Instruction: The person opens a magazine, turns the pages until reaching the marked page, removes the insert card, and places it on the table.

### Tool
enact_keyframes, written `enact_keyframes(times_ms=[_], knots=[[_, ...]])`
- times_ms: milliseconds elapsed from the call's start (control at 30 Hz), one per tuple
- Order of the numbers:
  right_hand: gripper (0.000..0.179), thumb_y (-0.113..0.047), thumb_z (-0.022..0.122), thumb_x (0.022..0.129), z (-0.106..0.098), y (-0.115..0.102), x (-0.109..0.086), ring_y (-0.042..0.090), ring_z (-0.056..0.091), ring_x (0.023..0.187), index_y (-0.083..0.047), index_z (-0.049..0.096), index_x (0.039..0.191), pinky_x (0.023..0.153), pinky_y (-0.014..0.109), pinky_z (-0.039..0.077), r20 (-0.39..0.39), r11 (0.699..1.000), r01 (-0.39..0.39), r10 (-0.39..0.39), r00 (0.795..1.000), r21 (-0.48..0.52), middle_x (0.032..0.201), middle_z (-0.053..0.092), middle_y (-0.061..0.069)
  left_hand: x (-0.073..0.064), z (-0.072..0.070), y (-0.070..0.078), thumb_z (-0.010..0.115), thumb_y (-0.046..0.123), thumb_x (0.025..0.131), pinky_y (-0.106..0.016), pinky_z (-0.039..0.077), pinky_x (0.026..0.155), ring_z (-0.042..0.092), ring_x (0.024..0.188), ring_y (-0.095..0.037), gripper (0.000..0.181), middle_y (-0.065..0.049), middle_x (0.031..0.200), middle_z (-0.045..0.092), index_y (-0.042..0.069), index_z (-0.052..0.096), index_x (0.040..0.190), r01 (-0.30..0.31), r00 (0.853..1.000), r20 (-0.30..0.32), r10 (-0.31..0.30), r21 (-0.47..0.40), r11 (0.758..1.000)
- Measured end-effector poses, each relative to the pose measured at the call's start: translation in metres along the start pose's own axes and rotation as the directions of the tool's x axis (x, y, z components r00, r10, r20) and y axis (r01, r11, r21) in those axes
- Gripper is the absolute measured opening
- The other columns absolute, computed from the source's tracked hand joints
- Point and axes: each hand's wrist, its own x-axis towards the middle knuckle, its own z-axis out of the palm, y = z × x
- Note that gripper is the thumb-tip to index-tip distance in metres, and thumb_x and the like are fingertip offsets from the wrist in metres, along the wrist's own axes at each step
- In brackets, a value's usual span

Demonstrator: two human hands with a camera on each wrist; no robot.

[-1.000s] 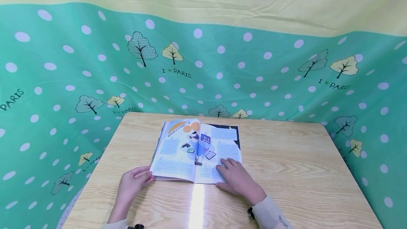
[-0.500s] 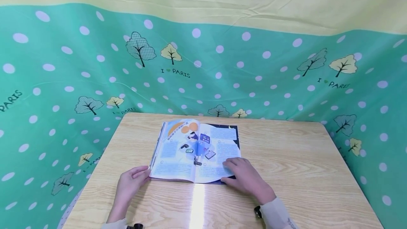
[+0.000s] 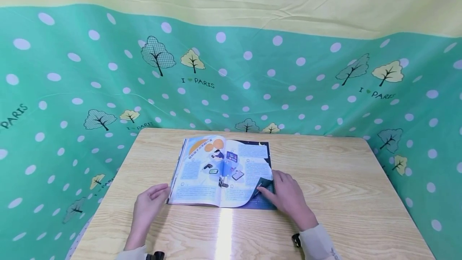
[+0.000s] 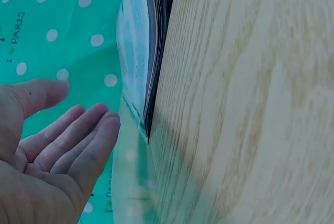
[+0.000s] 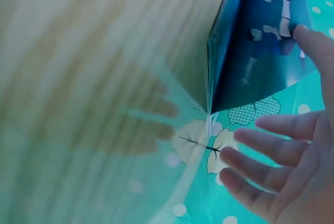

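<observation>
A magazine (image 3: 198,171) lies spread on the table, with blue text blocks and drawings on its pages. At its lower left corner is my left hand (image 3: 147,208), fingers loosely extended; the left wrist view shows nothing gripped between thumb and fingers. The lower right corner of the right page is curled up, baring a dark underside (image 3: 266,181). My right hand (image 3: 290,196) is at that corner. In the right wrist view its thumb touches the lifted page (image 5: 261,62), which carries a soccer ball picture, while the other fingers stay spread apart from the paper.
The light wooden table (image 3: 335,187) extends to both sides of the magazine. A green curtain (image 3: 234,75) with white dots and printed trees hangs behind and beside it. Both wrists wear black devices (image 3: 296,240).
My right hand has shifted right to the page's outer edge, and the lower right corner has curled up. My left hand has barely moved at the left edge.
</observation>
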Motion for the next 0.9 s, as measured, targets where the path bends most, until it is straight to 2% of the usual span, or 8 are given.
enact_keyframes(times_ms=[133,267,467,567,667,800,900], knots=[[0.09,-0.072,0.051,0.091,0.002,0.0,0.001,0.04,0.056,0.12,0.004,0.053,0.138,0.1,0.056,0.05,0.007,0.998,-0.053,0.053,0.999,-0.021,0.131,0.06,0.024,0.001,0.003,0.002,0.066,0.032,0.098,-0.016,0.05,0.081,0.065,0.111,-0.027,0.04,-0.012,0.117,0.071,0.004,0.067,0.127,-0.016,1.0,-0.007,0.016,-0.015,1.0],[0.09,-0.075,0.042,0.093,0.001,-0.003,0.003,0.04,0.057,0.119,0.003,0.057,0.135,0.099,0.056,0.05,0.016,0.997,-0.071,0.071,0.997,-0.02,0.129,0.061,0.023,0.001,0.009,0.006,0.068,0.03,0.097,-0.012,0.05,0.079,0.066,0.11,-0.025,0.04,-0.011,0.114,0.072,0.003,0.067,0.126,-0.036,0.999,-0.008,0.035,-0.033,0.999],[0.078,-0.067,0.046,0.097,0.001,-0.013,0.007,0.038,0.056,0.122,-0.001,0.058,0.136,0.101,0.056,0.049,-0.021,0.999,-0.013,0.014,1.0,0.052,0.132,0.061,0.02,-0.003,0.019,0.017,0.07,0.031,0.095,-0.013,0.051,0.083,0.065,0.111,-0.021,0.042,-0.009,0.113,0.073,0.003,0.067,0.126,-0.063,0.997,0.045,0.067,-0.089,0.994],[0.071,-0.061,0.049,0.099,0.003,-0.019,0.009,0.038,0.056,0.123,-0.002,0.057,0.138,0.102,0.055,0.05,-0.041,0.997,0.025,-0.022,0.999,0.068,0.133,0.06,0.019,-0.004,0.026,0.022,0.072,0.027,0.094,-0.015,0.053,0.085,0.066,0.109,-0.02,0.041,-0.01,0.114,0.073,0.002,0.067,0.126,-0.074,0.993,0.082,0.087,-0.157,0.985],[0.069,-0.058,0.052,0.099,0.005,-0.024,0.011,0.037,0.055,0.124,-0.003,0.055,0.141,0.103,0.054,0.049,-0.045,0.996,0.047,-0.044,0.998,0.075,0.135,0.059,0.018,-0.004,0.037,0.028,0.074,0.02,0.093,-0.021,0.057,0.087,0.068,0.108,-0.024,0.04,-0.017,0.115,0.071,-0.003,0.066,0.125,-0.079,0.986,0.123,0.116,-0.268,0.96],[0.072,-0.059,0.054,0.098,0.006,-0.031,0.014,0.036,0.053,0.127,-0.005,0.051,0.145,0.105,0.053,0.048,-0.036,0.994,0.076,-0.073,0.997,0.082,0.138,0.057,0.017,-0.004,0.052,0.034,0.072,0.008,0.093,-0.031,0.059,0.088,0.068,0.107,-0.034,0.037,-0.026,0.115,0.068,-0.011,0.062,0.123,-0.056,0.973,0.181,0.143,-0.417,0.907],[0.074,-0.061,0.053,0.097,0.008,-0.037,0.016,0.035,0.051,0.129,-0.006,0.047,0.148,0.105,0.052,0.048,-0.025,0.991,0.098,-0.096,0.995,0.092,0.14,0.055,0.016,-0.004,0.062,0.039,0.07,0.003,0.093,-0.033,0.06,0.088,0.068,0.106,-0.036,0.035,-0.029,0.113,0.067,-0.014,0.061,0.122,-0.036,0.963,0.217,0.161,-0.486,0.873]])
